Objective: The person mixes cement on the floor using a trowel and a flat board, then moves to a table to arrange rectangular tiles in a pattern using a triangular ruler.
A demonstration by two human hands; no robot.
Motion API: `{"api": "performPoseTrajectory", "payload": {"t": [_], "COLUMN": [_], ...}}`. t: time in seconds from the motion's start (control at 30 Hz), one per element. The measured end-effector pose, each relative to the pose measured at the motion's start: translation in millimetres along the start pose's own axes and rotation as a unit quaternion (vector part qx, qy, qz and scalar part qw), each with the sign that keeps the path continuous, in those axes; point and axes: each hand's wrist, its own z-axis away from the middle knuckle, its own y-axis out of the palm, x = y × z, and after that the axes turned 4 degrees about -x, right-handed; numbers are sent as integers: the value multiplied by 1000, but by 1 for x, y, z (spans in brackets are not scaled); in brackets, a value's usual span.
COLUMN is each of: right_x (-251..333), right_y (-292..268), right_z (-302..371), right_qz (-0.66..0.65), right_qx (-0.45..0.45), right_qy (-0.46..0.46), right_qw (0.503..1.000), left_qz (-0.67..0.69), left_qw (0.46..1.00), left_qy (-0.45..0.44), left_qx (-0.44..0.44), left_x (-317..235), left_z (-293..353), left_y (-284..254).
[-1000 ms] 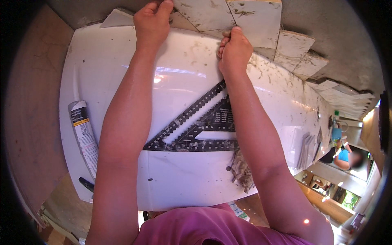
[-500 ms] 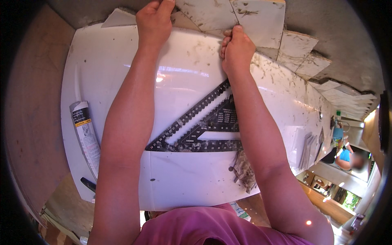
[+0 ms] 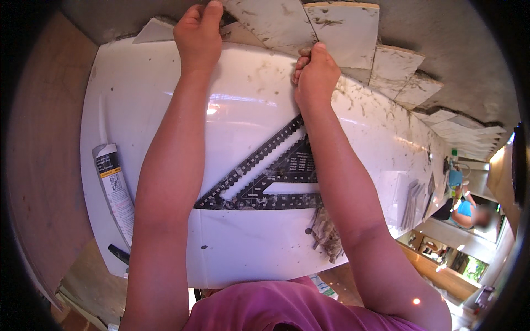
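My left hand [image 3: 199,38] is raised to the wall at the top, its fingers curled and thumb up beside the left edge of a pale, smeared wall tile [image 3: 270,25]. My right hand [image 3: 317,71] is also closed, its thumb tip at the lower joint between that tile and another white tile [image 3: 348,33]. Whatever the fingers of either hand grip is hidden. Beneath my forearms a black triangular speed square [image 3: 259,171] lies on the glossy white surface [image 3: 243,243], partly covered by my right arm. A sealant cartridge [image 3: 115,193] with a white nozzle lies left of my left forearm.
More overlapping tiles [image 3: 397,69] run along the wall to the right. A crumpled, dirty rag [image 3: 328,231] lies near the front edge. Several stacked tiles [image 3: 409,204] rest at right. A black-handled tool [image 3: 118,254] is at lower left. Another person [image 3: 469,212] is far right.
Both hands have shifted slightly left in the picture, the right one also a little down. The view has moved slightly. The closed fingers look the same.
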Motion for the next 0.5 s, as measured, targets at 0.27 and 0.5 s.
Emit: {"api": "performPoseTrajectory", "payload": {"t": [0.27,0.5], "right_x": [0,1], "right_y": [0,1], "right_z": [-3,-1], "right_qz": [27,23], "right_qx": [2,4], "right_qy": [-2,10], "right_qw": [1000,1000], "left_qz": [18,44], "left_qw": [995,991], "left_qy": [77,125], "left_qx": [-53,-10], "left_x": [-4,-26], "left_z": [-4,-6], "left_y": [-2,5]}}
